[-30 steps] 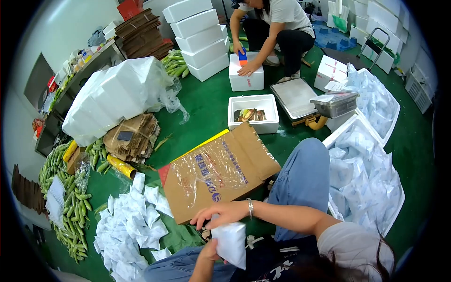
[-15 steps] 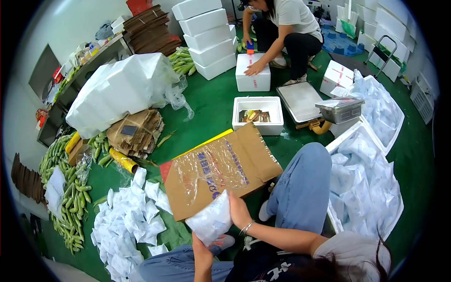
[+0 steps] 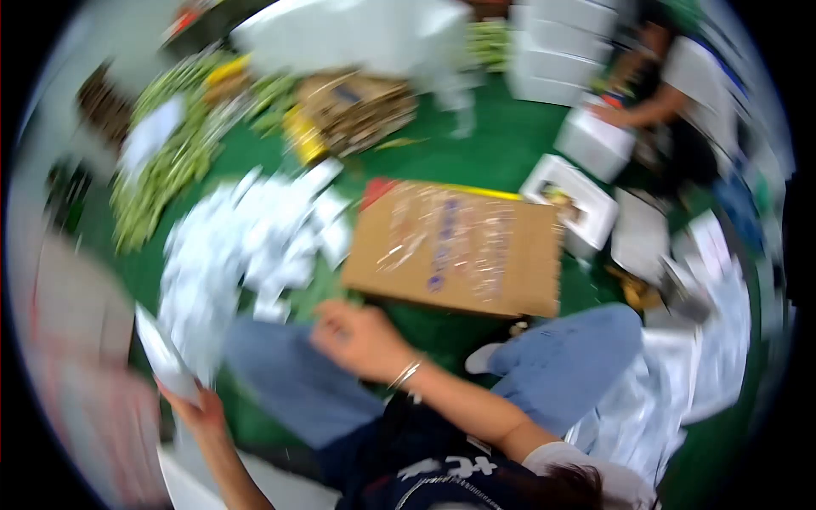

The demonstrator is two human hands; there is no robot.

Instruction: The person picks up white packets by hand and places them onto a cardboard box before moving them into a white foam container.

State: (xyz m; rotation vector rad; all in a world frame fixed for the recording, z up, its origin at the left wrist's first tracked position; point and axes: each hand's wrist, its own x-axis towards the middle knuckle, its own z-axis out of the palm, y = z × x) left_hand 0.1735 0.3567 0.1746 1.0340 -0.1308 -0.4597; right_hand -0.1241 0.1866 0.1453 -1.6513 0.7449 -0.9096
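Observation:
At the lower left, my left hand (image 3: 200,408) is closed on a white ice pack (image 3: 163,353), seen nearly edge-on. My right hand (image 3: 361,340) hovers over my bent leg, in front of the carton; motion blur smears its fingers, and no object shows in it. A flat brown carton (image 3: 459,251) with clear film and blue print lies on the floor before me. Left of it spreads a heap of white packs (image 3: 246,234), beyond my left hand.
A co-worker (image 3: 697,93) crouches at a white foam box (image 3: 595,140). An open foam box (image 3: 569,204) and a scale (image 3: 639,234) stand right of the carton. More packs (image 3: 625,412) fill a bin at right. Green vegetables (image 3: 161,187) and folded cardboard (image 3: 357,106) lie farther back.
The view has swung left and down. The ice pack, earlier between both hands above the carton, is now in my left hand at far left; my right hand has come off it.

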